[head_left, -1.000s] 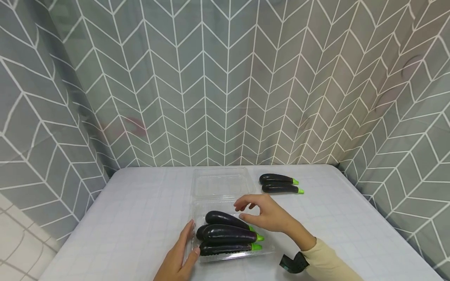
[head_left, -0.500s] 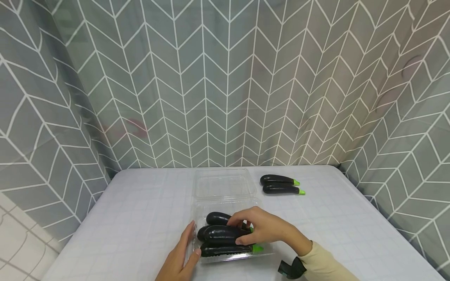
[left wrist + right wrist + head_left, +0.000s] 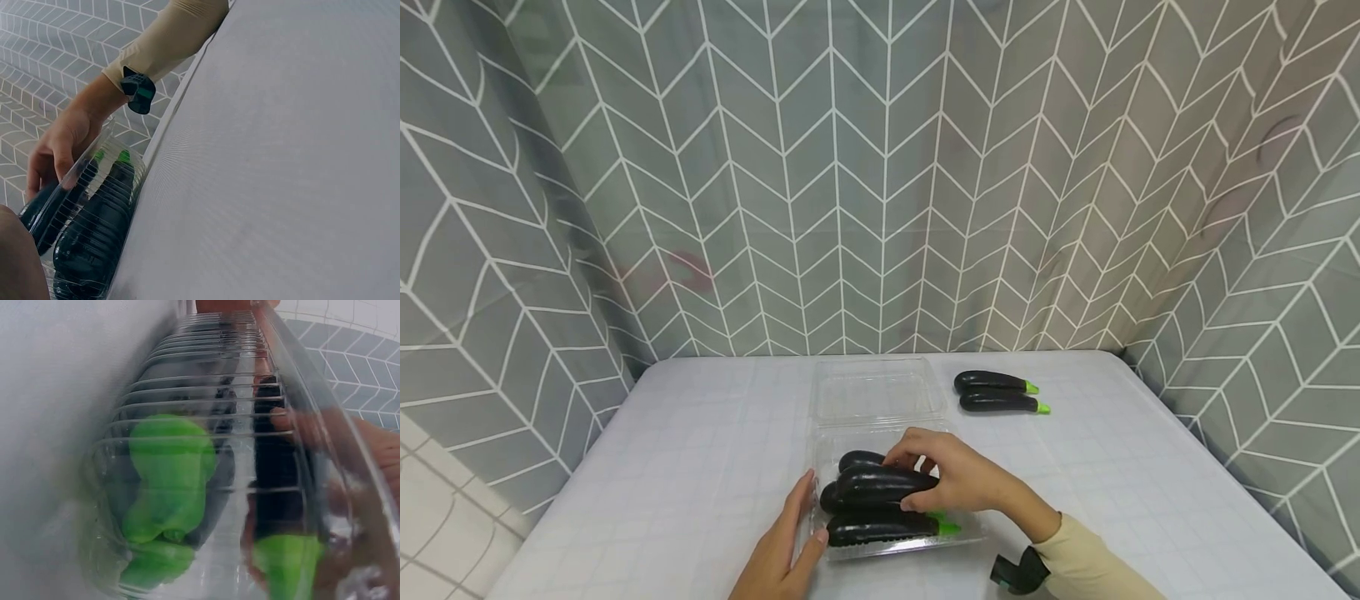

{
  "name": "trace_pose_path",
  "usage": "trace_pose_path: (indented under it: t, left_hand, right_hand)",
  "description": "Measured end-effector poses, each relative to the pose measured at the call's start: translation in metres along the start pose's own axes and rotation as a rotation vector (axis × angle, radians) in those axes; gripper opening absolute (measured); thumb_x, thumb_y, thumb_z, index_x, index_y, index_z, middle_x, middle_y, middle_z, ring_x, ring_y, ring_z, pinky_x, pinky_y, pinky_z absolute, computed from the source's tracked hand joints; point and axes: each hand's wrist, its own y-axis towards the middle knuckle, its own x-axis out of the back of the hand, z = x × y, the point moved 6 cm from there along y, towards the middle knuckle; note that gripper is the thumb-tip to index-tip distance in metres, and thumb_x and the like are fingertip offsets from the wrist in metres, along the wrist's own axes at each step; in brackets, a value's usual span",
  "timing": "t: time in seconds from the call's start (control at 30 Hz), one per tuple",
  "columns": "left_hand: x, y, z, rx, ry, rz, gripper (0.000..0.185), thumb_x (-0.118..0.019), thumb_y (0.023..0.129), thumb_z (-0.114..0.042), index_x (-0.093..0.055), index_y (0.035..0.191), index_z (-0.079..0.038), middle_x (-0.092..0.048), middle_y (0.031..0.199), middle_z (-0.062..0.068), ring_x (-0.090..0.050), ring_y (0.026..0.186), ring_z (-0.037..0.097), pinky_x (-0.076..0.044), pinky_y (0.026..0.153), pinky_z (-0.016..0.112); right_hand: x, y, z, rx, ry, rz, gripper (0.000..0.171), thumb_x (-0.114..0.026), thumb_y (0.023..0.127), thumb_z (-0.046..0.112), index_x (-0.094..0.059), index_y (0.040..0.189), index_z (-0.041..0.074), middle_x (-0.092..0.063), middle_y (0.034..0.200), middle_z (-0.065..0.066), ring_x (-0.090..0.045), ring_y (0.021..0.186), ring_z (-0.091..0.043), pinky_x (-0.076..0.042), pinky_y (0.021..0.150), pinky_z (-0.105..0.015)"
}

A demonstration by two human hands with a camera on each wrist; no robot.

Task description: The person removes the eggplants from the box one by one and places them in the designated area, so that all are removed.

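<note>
**Eggplant gripped over clear box**

Right hand (image 3: 958, 479) clenched round top eggplant (image 3: 880, 485), w/ others in clear box (image 3: 955, 533) at tabletop (image 3: 700, 450) front. Left hand (image 3: 782, 546) flat, fingers relaxed, against box's left edge. Two more eggplants (image 3: 996, 393) well apart, far right.

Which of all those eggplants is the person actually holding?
The top eggplant in the clear box, gripped by the right hand. The others in the box lie untouched, as does the pair beside the lid.

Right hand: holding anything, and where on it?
Yes: the right hand grips the top eggplant near its green stem end, inside the clear tray.
</note>
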Motion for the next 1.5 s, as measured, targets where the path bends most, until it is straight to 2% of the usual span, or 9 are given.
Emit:
trace_pose_path:
  t: [0.13, 0.4, 0.5, 0.77, 0.87, 1.0, 1.23, 1.5]
  left_hand:
    - [0.0, 0.0, 0.0, -0.003, -0.003, -0.004, 0.069, -0.048, 0.096, -0.044, -0.016, 0.149, -0.014, -0.029, 0.148, 0.011, -0.035, 0.13, 0.029, -0.033, 0.099, 0.054]
    - [0.001, 0.0, 0.001, -0.005, -0.011, -0.003, 0.069, -0.048, 0.095, -0.044, -0.016, 0.149, -0.015, -0.027, 0.149, 0.008, -0.033, 0.131, 0.025, -0.031, 0.101, 0.052]
    - [0.0, 0.0, 0.001, 0.008, -0.026, 0.006, 0.069, -0.048, 0.095, -0.044, -0.016, 0.149, -0.015, -0.026, 0.149, 0.009, -0.032, 0.132, 0.026, -0.03, 0.101, 0.053]
    - [0.0, 0.0, 0.001, 0.019, -0.007, 0.016, 0.069, -0.049, 0.095, -0.043, -0.016, 0.149, -0.016, -0.029, 0.148, 0.009, -0.036, 0.129, 0.026, -0.033, 0.099, 0.053]
    - [0.0, -0.001, 0.0, 0.022, -0.013, 0.016, 0.069, -0.05, 0.095, -0.04, -0.016, 0.149, -0.014, -0.028, 0.149, 0.011, -0.036, 0.129, 0.03, -0.032, 0.098, 0.056]
    - [0.0, -0.001, -0.002, 0.025, -0.017, 0.016, 0.069, -0.05, 0.096, -0.037, -0.015, 0.149, -0.013, -0.026, 0.149, 0.013, -0.035, 0.129, 0.032, -0.031, 0.098, 0.057]
    - [0.0, 0.0, -0.001, 0.003, -0.014, -0.007, 0.068, -0.052, 0.095, -0.037, -0.017, 0.149, -0.015, -0.028, 0.148, 0.008, -0.035, 0.129, 0.024, -0.033, 0.1, 0.052]
    - [0.0, -0.001, 0.0, -0.003, 0.001, -0.009, 0.068, -0.05, 0.096, -0.04, -0.016, 0.149, -0.015, -0.028, 0.148, 0.011, -0.035, 0.129, 0.027, -0.034, 0.099, 0.052]
  right_hand:
    - [0.002, 0.0, -0.001, 0.001, -0.002, -0.034, 0.043, -0.077, 0.078, 0.026, -0.059, 0.116, 0.021, -0.059, 0.105, 0.01, -0.057, 0.088, -0.011, -0.052, 0.07, -0.029]
    - [0.004, 0.001, -0.002, 0.021, 0.015, -0.026, 0.042, -0.076, 0.079, 0.024, -0.059, 0.118, 0.02, -0.061, 0.108, 0.009, -0.058, 0.091, -0.01, -0.053, 0.069, -0.03]
    - [0.006, 0.0, -0.002, 0.032, 0.013, -0.051, 0.042, -0.075, 0.08, 0.022, -0.058, 0.119, 0.02, -0.061, 0.109, 0.008, -0.059, 0.092, -0.01, -0.053, 0.07, -0.031]
    - [0.019, -0.005, -0.003, 0.036, -0.028, -0.134, 0.042, -0.071, 0.084, 0.027, -0.056, 0.123, 0.02, -0.059, 0.115, 0.007, -0.058, 0.098, -0.013, -0.052, 0.075, -0.032]
    - [0.025, -0.007, -0.003, 0.027, -0.044, -0.159, 0.041, -0.07, 0.086, 0.027, -0.055, 0.123, 0.021, -0.059, 0.115, 0.007, -0.057, 0.099, -0.013, -0.052, 0.075, -0.032]
    - [0.033, -0.011, -0.003, 0.015, -0.073, -0.19, 0.04, -0.069, 0.086, 0.027, -0.055, 0.123, 0.021, -0.059, 0.114, 0.007, -0.057, 0.099, -0.012, -0.052, 0.073, -0.031]
    - [0.046, -0.016, -0.003, 0.021, -0.115, -0.249, 0.042, -0.073, 0.082, 0.019, -0.057, 0.121, 0.018, -0.061, 0.107, 0.005, -0.058, 0.093, -0.015, -0.051, 0.062, -0.028]
    - [0.055, -0.024, -0.009, -0.002, -0.135, -0.275, 0.042, -0.073, 0.082, 0.022, -0.058, 0.122, 0.022, -0.061, 0.106, 0.009, -0.057, 0.094, -0.011, -0.051, 0.063, -0.027]
